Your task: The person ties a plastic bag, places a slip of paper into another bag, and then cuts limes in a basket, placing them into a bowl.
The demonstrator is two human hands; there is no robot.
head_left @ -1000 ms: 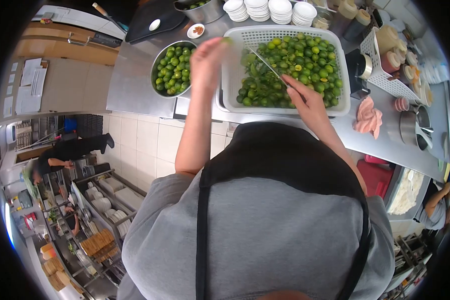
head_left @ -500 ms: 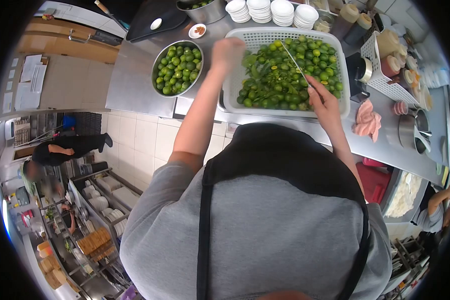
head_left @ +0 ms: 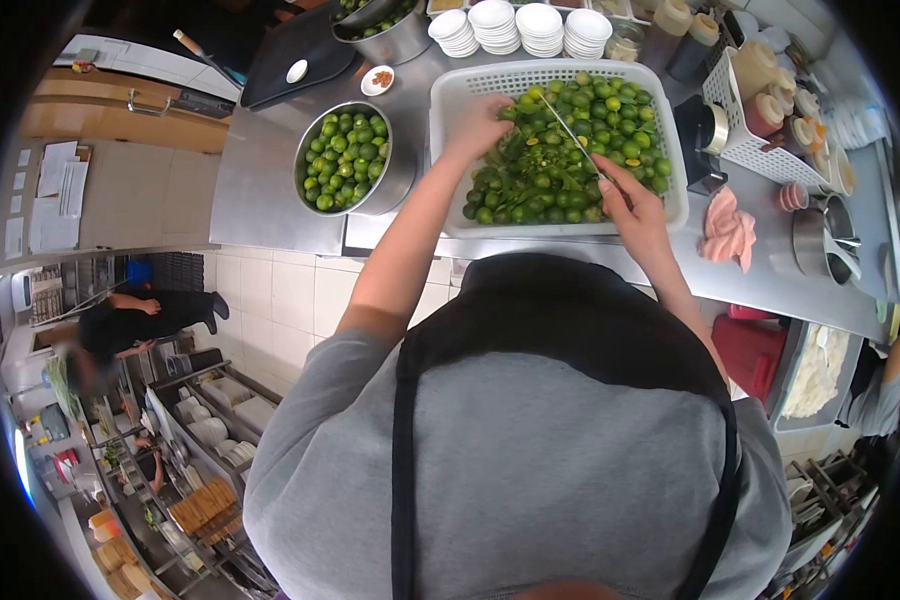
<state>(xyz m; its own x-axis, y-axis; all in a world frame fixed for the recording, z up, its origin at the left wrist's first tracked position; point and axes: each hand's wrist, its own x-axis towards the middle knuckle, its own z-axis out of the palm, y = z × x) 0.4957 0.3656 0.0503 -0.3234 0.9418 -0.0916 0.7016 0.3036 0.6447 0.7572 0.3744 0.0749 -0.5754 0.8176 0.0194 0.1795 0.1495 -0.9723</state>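
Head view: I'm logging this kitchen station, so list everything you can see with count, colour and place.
basket: one, white, on steel counter.
limes: many, green, in basket with leaves.
bowl: one, steel, left of basket, full of limes.
small dishes: four stacks, white, behind basket.
cloth: one, pink, right of basket.
co-worker: one, black clothes, far left.
left hand: one, bare, in basket among leaves.
right hand: one, bare, over basket's near edge, holding thin metal tool.

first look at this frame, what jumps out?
A white basket heaped with small green limes and leaves sits top centre on the steel counter. Both hands are in it: the left hand on the pile, the right hand gripping a thin metal tool. Left of it stands a steel bowl of more limes.
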